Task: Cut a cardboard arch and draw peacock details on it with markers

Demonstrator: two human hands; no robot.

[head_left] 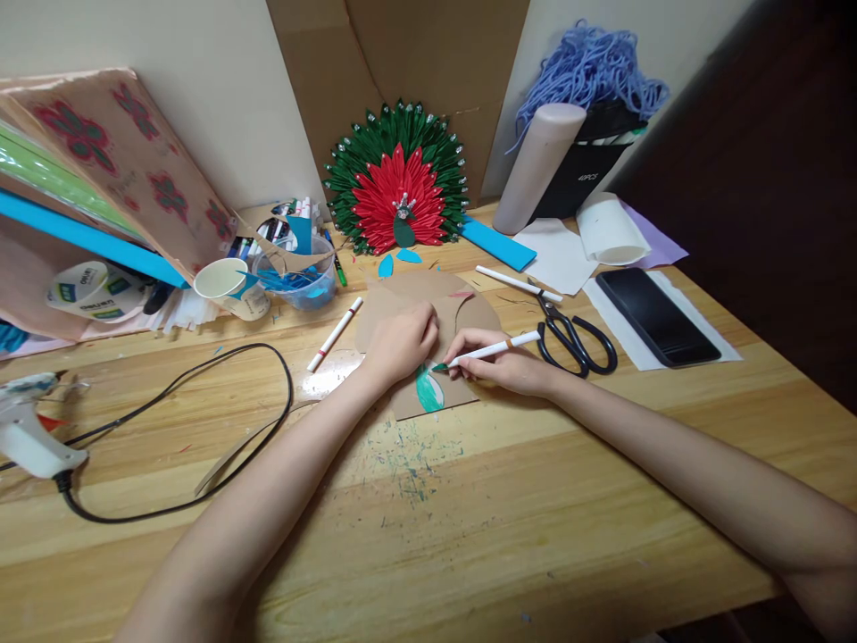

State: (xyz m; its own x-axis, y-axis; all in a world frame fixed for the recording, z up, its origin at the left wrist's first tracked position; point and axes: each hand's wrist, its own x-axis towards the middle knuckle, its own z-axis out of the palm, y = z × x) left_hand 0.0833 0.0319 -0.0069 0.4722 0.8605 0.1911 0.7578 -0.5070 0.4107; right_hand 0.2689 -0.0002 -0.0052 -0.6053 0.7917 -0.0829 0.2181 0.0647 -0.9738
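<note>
The right hand has its grip closed around a white marker, whose green tip touches a brown cardboard piece on the table. The left hand, just beside that grip, presses flat on the cardboard. Farther behind it, a clear plastic cup holds blue paper scraps, and a paper cup lies tilted beside it.

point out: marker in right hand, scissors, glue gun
marker (pixel 492 349): head view, mid barrel.
scissors (pixel 574 342): head view, black handle loops.
glue gun (pixel 30 438): head view, white body.
</note>
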